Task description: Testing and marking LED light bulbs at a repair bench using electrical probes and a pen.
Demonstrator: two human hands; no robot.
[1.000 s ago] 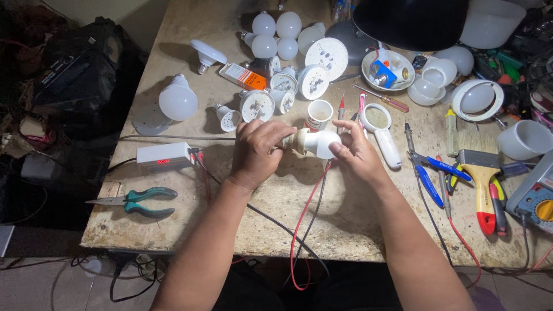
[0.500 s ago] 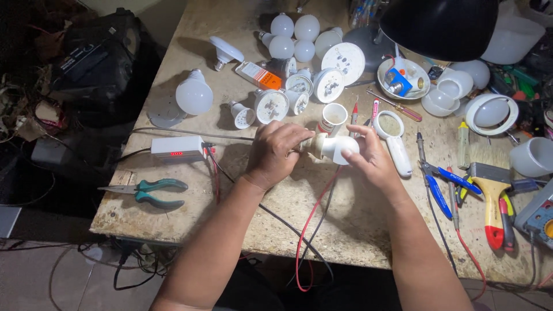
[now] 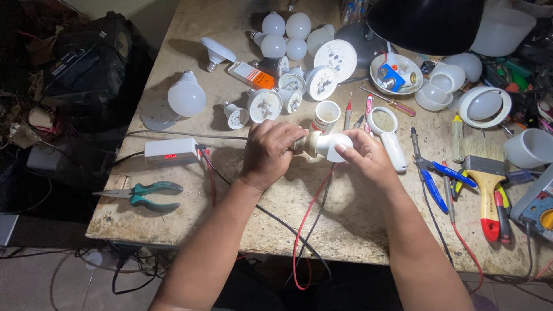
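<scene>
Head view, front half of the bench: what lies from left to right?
Green-handled pliers → white box with a small display → left hand → white bulb body → right hand → blue-handled pliers → paintbrush → meter.

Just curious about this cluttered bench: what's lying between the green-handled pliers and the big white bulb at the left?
In the head view, a small white box with attached wires lies between the green-handled pliers and the big white bulb.

Both hands (image 3: pixel 271 152) (image 3: pixel 366 158) grip bulb housing (image 3: pixel 328 145) (white).
</scene>
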